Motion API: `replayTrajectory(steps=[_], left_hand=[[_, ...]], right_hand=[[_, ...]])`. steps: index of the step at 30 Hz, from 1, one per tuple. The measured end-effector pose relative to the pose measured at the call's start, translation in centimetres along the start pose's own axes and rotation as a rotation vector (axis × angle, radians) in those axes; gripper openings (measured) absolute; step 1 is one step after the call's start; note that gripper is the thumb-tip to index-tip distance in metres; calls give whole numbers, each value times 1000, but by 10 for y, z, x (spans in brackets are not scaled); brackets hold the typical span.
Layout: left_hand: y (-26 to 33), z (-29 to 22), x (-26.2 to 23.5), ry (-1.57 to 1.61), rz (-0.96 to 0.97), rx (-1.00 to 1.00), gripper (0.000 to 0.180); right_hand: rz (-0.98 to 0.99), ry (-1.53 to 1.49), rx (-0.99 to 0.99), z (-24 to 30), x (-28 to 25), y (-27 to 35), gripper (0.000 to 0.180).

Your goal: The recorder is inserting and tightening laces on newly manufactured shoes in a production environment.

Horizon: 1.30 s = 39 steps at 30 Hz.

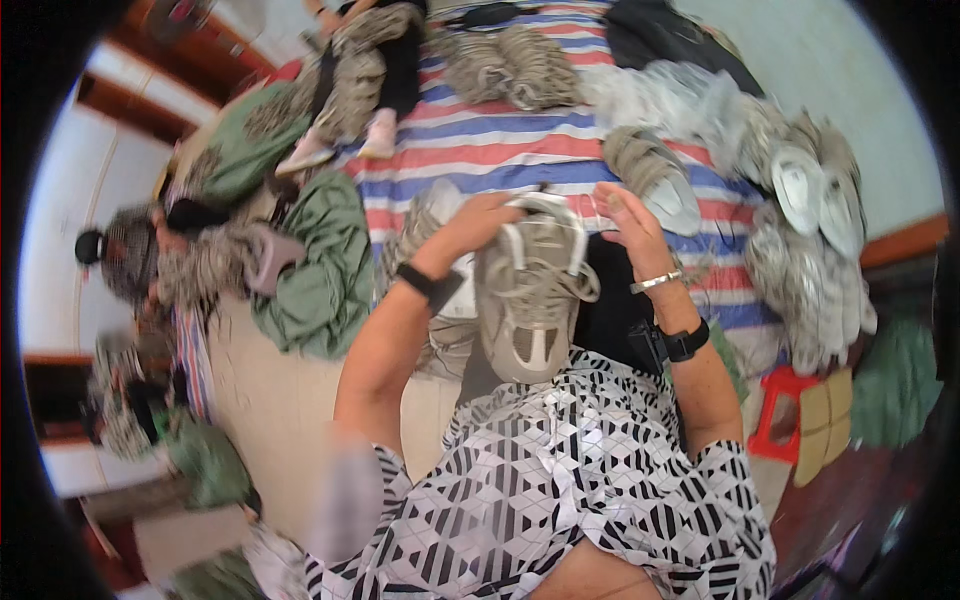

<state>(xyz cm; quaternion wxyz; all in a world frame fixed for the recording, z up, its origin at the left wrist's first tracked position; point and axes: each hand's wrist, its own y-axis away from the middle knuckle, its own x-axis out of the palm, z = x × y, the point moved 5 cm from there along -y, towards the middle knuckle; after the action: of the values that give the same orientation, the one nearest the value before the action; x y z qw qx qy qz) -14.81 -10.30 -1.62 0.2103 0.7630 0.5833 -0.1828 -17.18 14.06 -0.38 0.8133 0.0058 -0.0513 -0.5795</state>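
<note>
A beige lace-up sneaker (524, 315) rests over my lap with its toe pointing toward me. Its laces are threaded, and a loop hangs out at the right side. My left hand (487, 222) grips the shoe's collar near the heel; some of its fingertips are hidden behind the shoe. Just right of the heel, my right hand (632, 225) is raised with its fingers stretched out, apart from the shoe and holding nothing I can see. Beyond my left forearm, more beige shoes (405, 240) lie close by, partly covered by that arm.
Striped sheeting (470, 150) covers the floor ahead. Bundles of beige shoes (508, 65) lie at the far side, others (805, 290) at right beside clear plastic bags (650, 95). Green sacks (320, 270) sit at left, a red stool (775, 412) at right. Other people work at left.
</note>
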Motion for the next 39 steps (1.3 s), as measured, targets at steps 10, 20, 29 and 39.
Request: replayTrajectory(steps=[10,20,29,39], left_hand=[[7,34,16,535,11,-246,64],[136,-104,-95,740,83,208,56],[92,97,9,-607,-376,24,28],[125,264,100,-428,74,-371,42]], right_hand=[[190,-108,381,-69,39,-43,34],[463,635,-1243,158,164,50,56],[645,1178,-636,30,131,40,66],[643,1036,-368,46,93,79,46]])
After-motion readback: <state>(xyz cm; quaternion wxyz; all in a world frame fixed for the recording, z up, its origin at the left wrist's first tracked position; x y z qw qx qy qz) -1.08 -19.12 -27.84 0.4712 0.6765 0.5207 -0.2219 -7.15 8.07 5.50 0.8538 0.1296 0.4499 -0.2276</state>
